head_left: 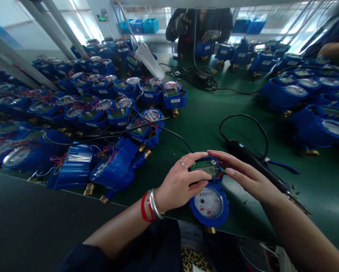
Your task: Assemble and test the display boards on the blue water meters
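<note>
A blue water meter with a round dial and a brass fitting lies at the table's front edge. Its upper compartment holds a green circuit board with a small lit display. My left hand, wearing a ring and bracelets, grips that compartment from the left, fingers bent across the board. From the right, my right hand holds the compartment's far corner, its thumb and fingers on either side of the edge. What lies under my left fingers is hidden. A black corded tool, perhaps an electric screwdriver, rests beyond my right hand.
Rows of blue meters with loose coloured wires fill the left side. More meters stand at the right. Black cables coil at the back beside a white strip. Across the table, a gloved person handles a meter.
</note>
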A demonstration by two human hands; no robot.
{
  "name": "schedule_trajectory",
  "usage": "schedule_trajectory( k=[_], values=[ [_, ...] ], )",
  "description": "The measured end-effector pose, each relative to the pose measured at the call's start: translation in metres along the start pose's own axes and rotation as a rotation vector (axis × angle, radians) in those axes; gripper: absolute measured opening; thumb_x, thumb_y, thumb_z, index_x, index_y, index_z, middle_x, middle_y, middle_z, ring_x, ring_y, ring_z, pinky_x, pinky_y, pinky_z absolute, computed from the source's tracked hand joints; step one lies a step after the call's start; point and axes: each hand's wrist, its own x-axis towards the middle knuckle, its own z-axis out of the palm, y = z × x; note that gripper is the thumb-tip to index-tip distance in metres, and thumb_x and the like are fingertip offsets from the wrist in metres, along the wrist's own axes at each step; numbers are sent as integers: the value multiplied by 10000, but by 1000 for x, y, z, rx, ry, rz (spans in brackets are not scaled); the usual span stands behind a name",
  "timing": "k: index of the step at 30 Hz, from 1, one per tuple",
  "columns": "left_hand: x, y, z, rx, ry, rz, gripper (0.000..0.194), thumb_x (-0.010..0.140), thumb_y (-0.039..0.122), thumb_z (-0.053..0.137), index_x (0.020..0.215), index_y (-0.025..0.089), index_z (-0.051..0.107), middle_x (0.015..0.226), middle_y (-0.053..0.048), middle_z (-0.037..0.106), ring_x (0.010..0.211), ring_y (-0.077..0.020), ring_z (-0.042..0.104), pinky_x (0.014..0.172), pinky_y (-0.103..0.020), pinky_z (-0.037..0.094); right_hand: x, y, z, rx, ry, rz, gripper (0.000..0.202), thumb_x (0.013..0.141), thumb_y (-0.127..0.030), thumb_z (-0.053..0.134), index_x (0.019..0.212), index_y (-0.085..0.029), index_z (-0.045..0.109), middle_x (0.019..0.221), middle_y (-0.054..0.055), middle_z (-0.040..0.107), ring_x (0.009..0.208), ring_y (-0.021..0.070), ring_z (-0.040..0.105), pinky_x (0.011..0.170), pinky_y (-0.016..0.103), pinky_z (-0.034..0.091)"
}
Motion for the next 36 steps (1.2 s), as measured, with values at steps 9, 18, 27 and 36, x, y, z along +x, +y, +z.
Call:
schedule_trajectory(
  k=[9, 18, 27, 36],
  values=[
    [0, 6, 0, 52, -84, -73, 161, 912, 202, 582, 1015, 247, 697, 1481, -97, 456, 1374, -233, 445, 1180, -535, 282, -3, 9, 20, -74, 123, -50, 518, 929, -374, 578, 1430, -328, 456, 1501, 38, 448, 1398, 255, 401, 1177, 484, 307],
    [-6, 6, 2, 42, -48, -124, 166, 926, 254, 586, 1039, 270, 706, 1510, -94, 426, 1389, -244, 427, 1170, -563, 280, -4, 13, 25, 65, 129, -13, 508, 928, -391, 575, 1423, -356, 469, 1517, 13, 435, 1418, 247, 374, 1186, 471, 283],
    [-3, 8, 0, -2, -84, -148, 173, 921, 242, 592, 1066, 263, 684, 1451, -82, 502, 1356, -217, 472, 1200, -540, 231, -5, 13, 25, -35, 111, -42, 635, 886, -406, 638, 1469, -321, 399, 1548, 52, 381, 1431, 270, 346, 1190, 489, 270],
    [-2, -1, -9, -32, -110, -102, 327, 877, 257, 662, 1202, 243, 620, 1481, -119, 471, 1369, -238, 464, 1192, -514, 268, 3, 5, 16, -114, 112, -35, 605, 836, -376, 707, 1392, -299, 480, 1439, 61, 510, 1341, 264, 472, 1135, 449, 382]
  ],
)
